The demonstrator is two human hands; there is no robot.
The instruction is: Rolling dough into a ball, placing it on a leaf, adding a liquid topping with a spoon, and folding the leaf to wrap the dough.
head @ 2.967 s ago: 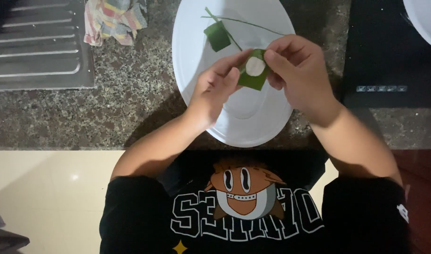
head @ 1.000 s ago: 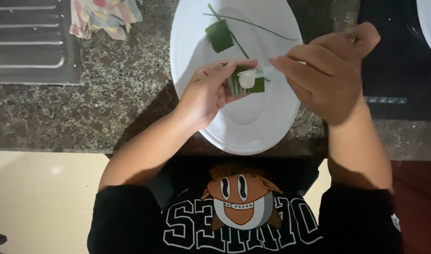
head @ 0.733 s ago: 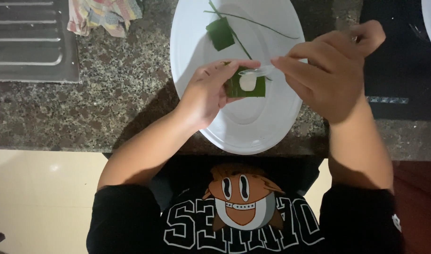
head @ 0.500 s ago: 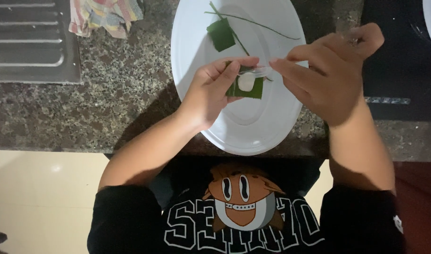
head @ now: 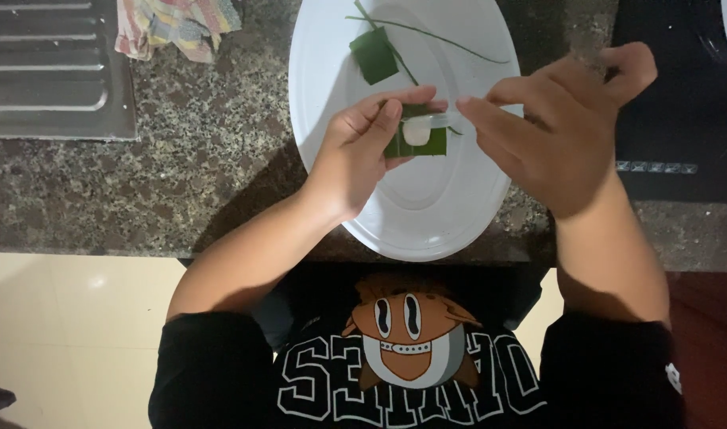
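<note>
Wrapping is the step in hand: the left hand (head: pixel 355 155) pinches a folded green leaf (head: pixel 417 141) with a small white piece (head: pixel 416 132) on it, held just above the white plate (head: pixel 403 214) in the upper middle of the frame. The right hand (head: pixel 558 131) has its fingers (head: pixel 490 115) closed on a thin pale strip (head: pixel 439 119) reaching to the leaf. By my judgement, the next move calls for a steady pinch. A second folded leaf (head: pixel 374 54) and a long thin stem (head: pixel 435 36) lie on the plate's far side; a striped cloth (head: pixel 177 24) rests on the tabletop (head: pixel 204 175)
</note>
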